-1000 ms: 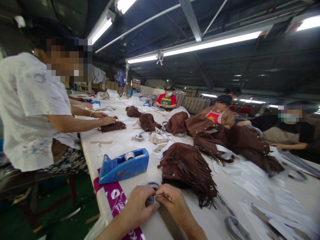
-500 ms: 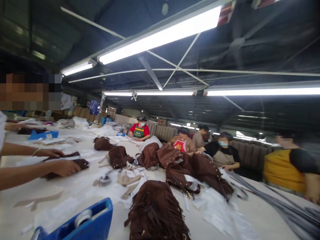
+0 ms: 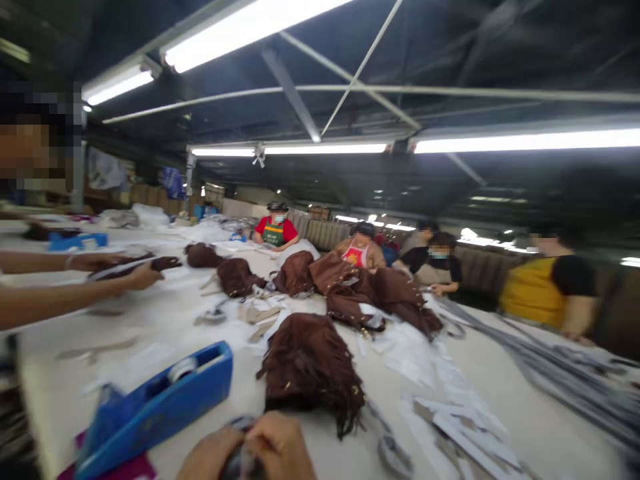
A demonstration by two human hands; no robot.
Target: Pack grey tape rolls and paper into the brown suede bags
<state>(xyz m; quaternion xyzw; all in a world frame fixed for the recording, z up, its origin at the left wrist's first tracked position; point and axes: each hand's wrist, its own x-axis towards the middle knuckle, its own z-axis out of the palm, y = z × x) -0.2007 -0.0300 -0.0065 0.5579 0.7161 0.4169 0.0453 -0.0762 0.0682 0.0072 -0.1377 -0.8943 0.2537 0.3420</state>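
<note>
My left hand (image 3: 213,455) and my right hand (image 3: 284,445) are close together at the bottom edge, fingers curled. Between them is a dark, greyish, shiny thing (image 3: 243,463), mostly covered by the fingers and cut off by the frame, so its kind is unclear. Just beyond lies a dark brown fringed bag (image 3: 310,363) with small gold-coloured metal fittings. To the left of my hands stands a blue tape dispenser (image 3: 160,407) with a roll in it, partly over a purple piece (image 3: 135,468).
More brown bags (image 3: 350,283) are piled mid-table among paper scraps (image 3: 257,313). Grey straps (image 3: 540,360) run along the right. At left, a co-worker's hands (image 3: 145,275) hold a dark brown piece (image 3: 117,269). Other people sit or stand around the far side.
The view has tilted down, so the scene sits higher. Both my hands have come into the frame at the bottom. The co-worker's hands at left have lifted the dark brown piece.
</note>
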